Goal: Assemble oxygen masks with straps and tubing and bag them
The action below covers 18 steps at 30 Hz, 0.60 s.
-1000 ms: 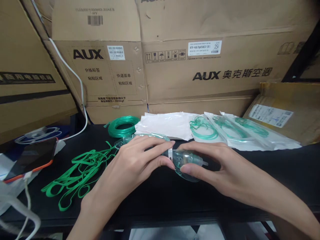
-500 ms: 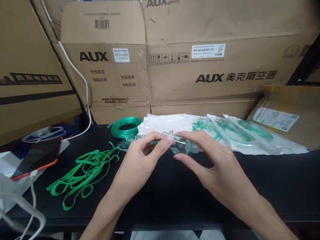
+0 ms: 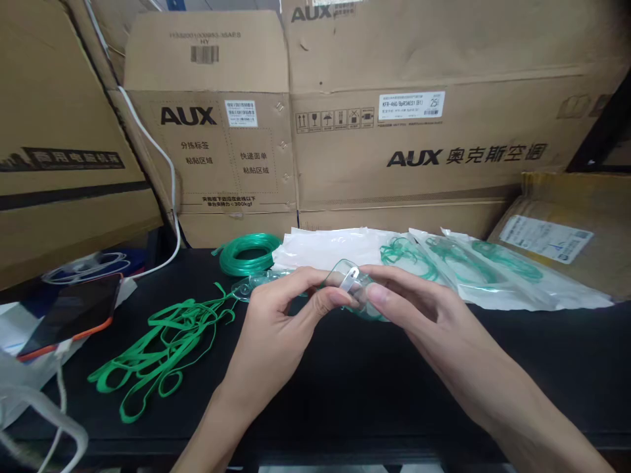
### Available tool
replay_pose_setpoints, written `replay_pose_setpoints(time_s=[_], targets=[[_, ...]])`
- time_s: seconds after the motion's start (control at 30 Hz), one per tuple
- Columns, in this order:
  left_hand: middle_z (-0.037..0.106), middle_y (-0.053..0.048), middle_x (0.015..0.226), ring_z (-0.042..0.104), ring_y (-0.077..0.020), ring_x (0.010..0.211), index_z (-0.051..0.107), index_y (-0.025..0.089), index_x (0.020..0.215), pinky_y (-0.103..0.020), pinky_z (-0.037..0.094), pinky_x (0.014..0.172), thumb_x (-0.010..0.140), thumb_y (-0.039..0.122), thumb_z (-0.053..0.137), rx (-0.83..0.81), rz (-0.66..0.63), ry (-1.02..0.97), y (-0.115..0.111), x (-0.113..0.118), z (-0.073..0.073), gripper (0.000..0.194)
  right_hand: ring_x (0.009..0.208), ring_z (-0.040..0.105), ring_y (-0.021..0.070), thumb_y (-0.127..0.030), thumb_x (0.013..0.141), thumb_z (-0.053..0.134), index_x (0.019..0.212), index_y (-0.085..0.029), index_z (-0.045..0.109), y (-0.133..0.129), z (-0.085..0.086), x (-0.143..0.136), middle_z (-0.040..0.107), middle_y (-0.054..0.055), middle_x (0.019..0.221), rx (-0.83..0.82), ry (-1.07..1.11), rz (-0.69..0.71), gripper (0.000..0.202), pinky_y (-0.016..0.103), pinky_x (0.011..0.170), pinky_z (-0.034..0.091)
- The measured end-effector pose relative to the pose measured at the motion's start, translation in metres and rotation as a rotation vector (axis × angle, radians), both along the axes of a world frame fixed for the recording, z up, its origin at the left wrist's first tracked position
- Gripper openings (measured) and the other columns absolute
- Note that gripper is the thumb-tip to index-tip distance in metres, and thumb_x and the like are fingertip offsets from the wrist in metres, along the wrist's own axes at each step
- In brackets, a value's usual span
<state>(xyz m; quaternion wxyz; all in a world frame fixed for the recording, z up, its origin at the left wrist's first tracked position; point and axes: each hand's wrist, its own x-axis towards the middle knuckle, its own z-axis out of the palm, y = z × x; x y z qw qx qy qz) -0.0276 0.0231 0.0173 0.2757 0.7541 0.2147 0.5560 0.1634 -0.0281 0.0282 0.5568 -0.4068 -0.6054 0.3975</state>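
Note:
A clear, green-tinted plastic mask with a small metal strip is held between both hands over the black table. My left hand pinches its left edge near the strip, thumb in front. My right hand grips its right side, with the thumb beside the strip; its other fingers are partly hidden behind. Behind my left hand lie more clear plastic pieces. Green elastic straps lie tangled to the left, and a coil of green tubing rests behind them.
White packets and bagged green tubing line the back of the black table. Large cardboard boxes stand behind. At the left are a phone and white cables; a brown carton stands at the right.
The mask has been turned so its metal strip faces up between the thumbs. My right hand has closed in on it, its thumb moving up and onto the plastic.

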Motion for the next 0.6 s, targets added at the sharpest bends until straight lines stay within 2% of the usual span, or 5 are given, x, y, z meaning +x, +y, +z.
replay_pose_setpoints(time_s=[0.17, 0.27, 0.37, 0.47, 0.6], targets=[[0.079, 0.01, 0.09, 0.07, -0.0063, 0.082, 0.081, 0.028, 0.093, -0.013, 0.051, 0.08, 0.096, 0.02, 0.075, 0.129, 0.013, 0.014, 0.0024, -0.0027, -0.0008, 0.01, 0.103, 0.065, 0.0147, -0.031, 0.094, 0.079, 0.107, -0.03, 0.076, -0.0019, -0.0039, 0.0025, 0.071, -0.001, 0.103, -0.101, 0.128, 0.132, 0.013, 0.018, 0.085, 0.053], [0.081, 0.01, 0.093, 0.072, -0.0069, 0.085, 0.082, 0.03, 0.098, -0.012, 0.052, 0.081, 0.097, 0.021, 0.075, 0.067, -0.031, 0.028, 0.0042, -0.0028, -0.0008, 0.011, 0.103, 0.063, 0.0165, -0.023, 0.094, 0.078, 0.111, -0.03, 0.072, -0.0027, -0.006, 0.0024, 0.069, 0.0, 0.105, -0.153, 0.271, 0.21, 0.019, 0.025, 0.086, 0.056], [0.082, 0.008, 0.105, 0.074, -0.0088, 0.096, 0.083, 0.032, 0.102, -0.013, 0.053, 0.085, 0.096, 0.025, 0.076, -0.036, -0.107, -0.009, 0.0063, -0.0022, -0.0011, 0.012, 0.106, 0.062, 0.0191, -0.02, 0.096, 0.076, 0.111, -0.028, 0.071, -0.0037, -0.0055, 0.0002, 0.068, 0.002, 0.11, -0.142, 0.354, 0.251, 0.018, 0.032, 0.088, 0.061], [0.082, 0.008, 0.105, 0.073, -0.0097, 0.099, 0.083, 0.034, 0.107, -0.014, 0.053, 0.086, 0.093, 0.026, 0.08, -0.07, -0.133, -0.052, 0.0076, -0.0023, -0.0011, 0.016, 0.101, 0.06, 0.0179, -0.022, 0.098, 0.072, 0.109, -0.023, 0.074, -0.0048, -0.0031, -0.0023, 0.067, 0.004, 0.107, -0.123, 0.336, 0.262, 0.011, 0.028, 0.083, 0.061], [0.081, 0.007, 0.1, 0.072, -0.0097, 0.096, 0.084, 0.033, 0.104, -0.016, 0.053, 0.088, 0.094, 0.024, 0.079, -0.005, -0.114, -0.056, 0.0073, -0.0027, -0.0011, 0.015, 0.092, 0.058, 0.015, -0.022, 0.1, 0.07, 0.106, -0.019, 0.076, -0.0038, -0.0009, -0.0034, 0.065, 0.004, 0.102, -0.096, 0.336, 0.292, 0.009, 0.022, 0.075, 0.058]])
